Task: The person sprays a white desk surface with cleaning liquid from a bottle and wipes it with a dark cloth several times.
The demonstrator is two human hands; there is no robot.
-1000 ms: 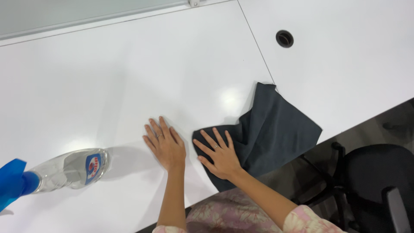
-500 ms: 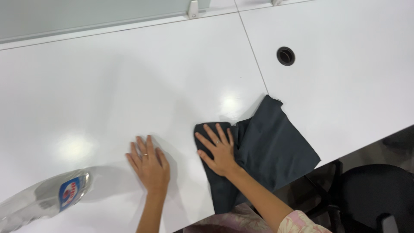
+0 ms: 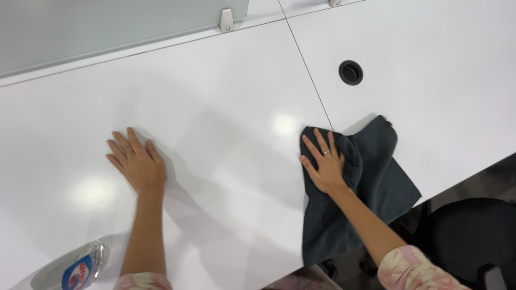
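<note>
My right hand [image 3: 324,162] lies flat with fingers spread on a dark grey cloth [image 3: 371,182], pressing it to the white desk [image 3: 226,123]. The cloth is bunched under the palm and its lower part hangs over the desk's front edge. My left hand [image 3: 135,160] rests palm down on the bare desk surface far to the left, fingers apart, holding nothing. A clear spray bottle [image 3: 75,268] with a blue and red label lies on its side at the lower left, near my left forearm.
A round cable hole [image 3: 350,72] sits in the adjoining desk panel to the right of a seam [image 3: 309,72]. A frosted glass divider [image 3: 107,27] with a metal clamp [image 3: 226,20] runs along the back. A black office chair [image 3: 467,236] stands at the lower right.
My right hand has slid the cloth rightward and farther from me, bunching it. My left hand has moved left across the desk. The bottle has slipped further toward the lower left of the view.
</note>
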